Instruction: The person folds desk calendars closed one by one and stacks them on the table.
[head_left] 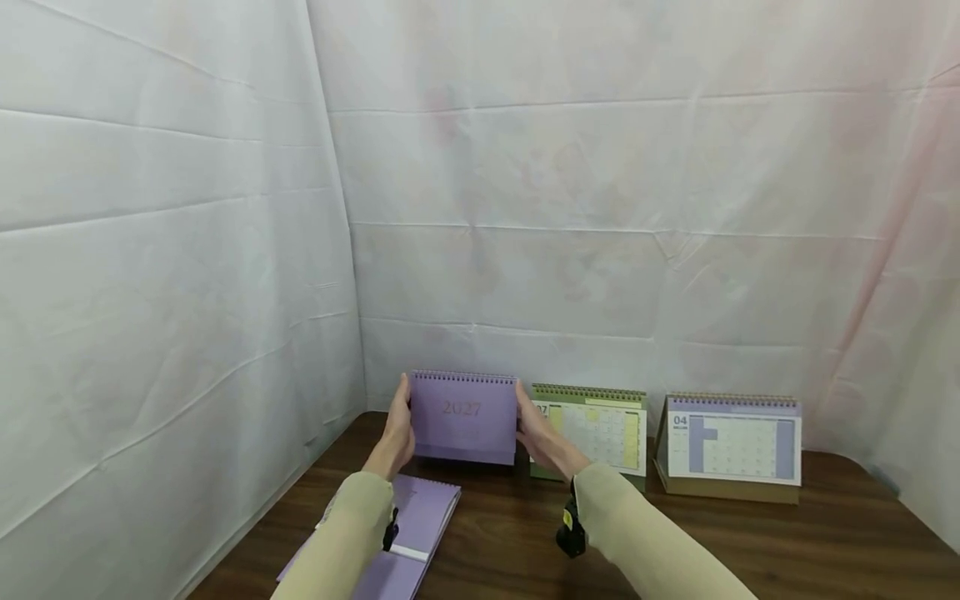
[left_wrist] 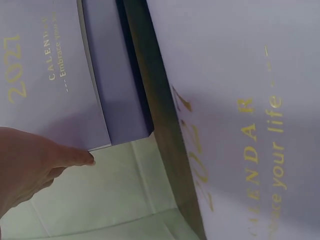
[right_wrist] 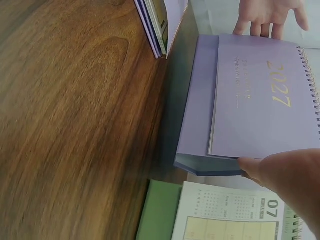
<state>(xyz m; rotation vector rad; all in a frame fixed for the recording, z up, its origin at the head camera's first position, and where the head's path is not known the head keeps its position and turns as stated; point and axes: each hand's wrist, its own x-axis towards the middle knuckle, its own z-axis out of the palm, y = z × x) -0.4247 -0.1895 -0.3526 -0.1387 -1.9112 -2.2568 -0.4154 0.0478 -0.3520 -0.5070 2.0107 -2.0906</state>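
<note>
A dark wood-grained table (head_left: 504, 542) bears a green calendar (head_left: 600, 429), a brown-based calendar (head_left: 738, 450) and a flat-lying purple calendar (head_left: 422, 512).

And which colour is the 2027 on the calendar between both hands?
The 2027 is gold, clearest in the right wrist view.

Head view: left arm (head_left: 337, 542) is angling toward 1 o'clock, right arm (head_left: 648, 537) between 10 and 11; both are wearing pale sleeves (head_left: 611, 500). Left hand (head_left: 397, 429) and right hand (head_left: 543, 433) are facing each other, apart, roughly level, bare. Right wrist view: left hand's fingers (right_wrist: 277, 31) are stretching straight toward 6 o'clock; right hand is lying at 4 o'clock, fingertip (right_wrist: 249, 163) pointing toward 9.
</note>
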